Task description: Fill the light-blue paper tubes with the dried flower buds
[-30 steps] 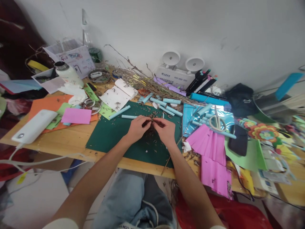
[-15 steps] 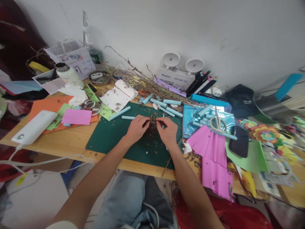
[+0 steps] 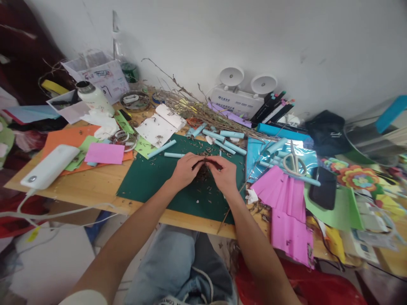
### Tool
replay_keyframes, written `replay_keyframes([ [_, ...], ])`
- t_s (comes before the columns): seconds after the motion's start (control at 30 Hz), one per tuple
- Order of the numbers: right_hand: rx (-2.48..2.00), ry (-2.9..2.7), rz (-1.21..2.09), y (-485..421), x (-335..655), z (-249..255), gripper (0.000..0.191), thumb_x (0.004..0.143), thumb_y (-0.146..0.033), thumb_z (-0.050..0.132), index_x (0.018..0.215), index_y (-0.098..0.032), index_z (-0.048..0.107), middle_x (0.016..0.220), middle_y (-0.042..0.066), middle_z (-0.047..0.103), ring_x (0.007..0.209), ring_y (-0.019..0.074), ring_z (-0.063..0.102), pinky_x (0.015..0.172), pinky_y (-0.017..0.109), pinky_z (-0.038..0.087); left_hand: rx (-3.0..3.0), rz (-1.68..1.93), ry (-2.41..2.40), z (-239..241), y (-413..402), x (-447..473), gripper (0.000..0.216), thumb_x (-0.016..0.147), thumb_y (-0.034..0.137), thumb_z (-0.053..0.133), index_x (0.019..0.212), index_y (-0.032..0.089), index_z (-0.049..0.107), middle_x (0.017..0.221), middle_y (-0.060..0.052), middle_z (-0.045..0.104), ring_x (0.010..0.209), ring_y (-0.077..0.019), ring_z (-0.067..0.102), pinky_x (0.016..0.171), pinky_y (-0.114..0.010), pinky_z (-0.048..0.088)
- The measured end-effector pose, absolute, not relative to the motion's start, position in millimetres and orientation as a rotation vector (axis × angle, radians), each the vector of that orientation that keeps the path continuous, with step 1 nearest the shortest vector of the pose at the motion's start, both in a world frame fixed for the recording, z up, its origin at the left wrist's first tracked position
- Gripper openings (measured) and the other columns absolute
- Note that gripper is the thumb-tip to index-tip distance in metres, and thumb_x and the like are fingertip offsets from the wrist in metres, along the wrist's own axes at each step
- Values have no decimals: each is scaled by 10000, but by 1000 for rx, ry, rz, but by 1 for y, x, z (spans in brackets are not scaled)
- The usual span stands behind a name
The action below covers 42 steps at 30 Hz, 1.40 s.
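Note:
My left hand [image 3: 185, 170] and my right hand [image 3: 224, 173] meet at the fingertips above the green cutting mat [image 3: 149, 182]. Both are closed in a pinch on brown dried plant bits, most of which the fingers hide. Just below the fingertips lies a small heap of dried plant bits [image 3: 203, 174], with crumbs scattered around it on the mat. Rolled light-blue paper tubes [image 3: 161, 149] lie along the mat's far side, one close to my left hand. A thin dry stalk [image 3: 229, 207] slants across the mat's right edge.
Dry branches [image 3: 197, 111] lie along the wall before an emergency light [image 3: 237, 101]. At right are scissors [image 3: 295, 163], pink folded paper [image 3: 288, 203] and a phone [image 3: 323, 188]. At left stand a white bottle [image 3: 95, 98], a power bank [image 3: 50, 166] and coloured paper [image 3: 104, 153].
My two hands have come together, their fingertips now touching over the heap where a gap was before. The view has shifted slightly.

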State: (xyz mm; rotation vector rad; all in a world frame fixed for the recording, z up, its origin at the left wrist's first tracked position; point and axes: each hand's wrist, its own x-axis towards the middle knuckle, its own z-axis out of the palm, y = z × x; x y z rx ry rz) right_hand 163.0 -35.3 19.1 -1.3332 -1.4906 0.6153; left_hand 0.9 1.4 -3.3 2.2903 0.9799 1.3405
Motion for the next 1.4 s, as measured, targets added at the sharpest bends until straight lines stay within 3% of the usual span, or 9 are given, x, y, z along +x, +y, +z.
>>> replay_keyframes([
  [0.27,-1360,-1560,449,-38,159,23,161,837,-238,600,858,-222,759,879,42,762,799,179,705,796,321,580,2261,1364,993,-4,0,3,126,900,216,609,965,185,713,869,-48,740,814,-148,653,763,-294,540],
  [0.43,-1339,-1212,806,-32,158,15,139,722,-321,702,784,-201,733,728,23,739,643,174,684,635,304,581,2158,1363,1031,4,-4,5,110,882,239,615,908,187,709,811,-32,717,746,-126,640,703,-260,527],
  [0.53,-1277,-1037,901,-27,161,10,186,681,-352,748,767,-191,716,703,16,730,631,173,682,657,321,588,2056,1338,1088,7,-5,6,103,858,231,632,898,195,719,785,-16,711,705,-114,640,675,-243,523],
  [0.67,-1298,-1155,830,-30,165,16,208,768,-359,711,885,-192,754,783,33,744,692,174,688,695,324,588,1926,1324,1144,9,-3,7,137,883,271,632,928,203,742,843,-26,745,747,-130,678,721,-260,549],
  [0.83,-1254,-1428,709,-38,165,26,268,838,-311,667,1081,-229,746,1048,57,735,897,180,699,786,313,593,1910,1274,1133,5,-1,6,143,889,272,635,955,206,743,909,-34,766,818,-156,708,800,-298,574],
  [1.0,-1347,-1522,498,-35,163,20,167,864,-278,613,933,-223,754,928,45,744,801,168,690,736,302,584,1918,1244,1147,0,-2,8,146,898,252,619,988,204,724,937,-34,765,846,-155,711,833,-298,572],
  [1.23,-1427,-1566,371,-34,163,18,144,820,-250,600,878,-203,723,817,34,724,673,160,645,685,301,556,2111,1236,1167,0,-2,5,108,875,232,631,935,202,716,856,-26,739,792,-142,681,756,-265,552],
  [1.4,-1415,-1444,416,-33,169,20,174,848,-322,611,888,-218,744,867,45,746,763,184,676,721,319,558,2296,1216,1119,-4,1,2,178,933,248,562,985,206,727,910,-53,757,840,-163,681,797,-314,559],
])
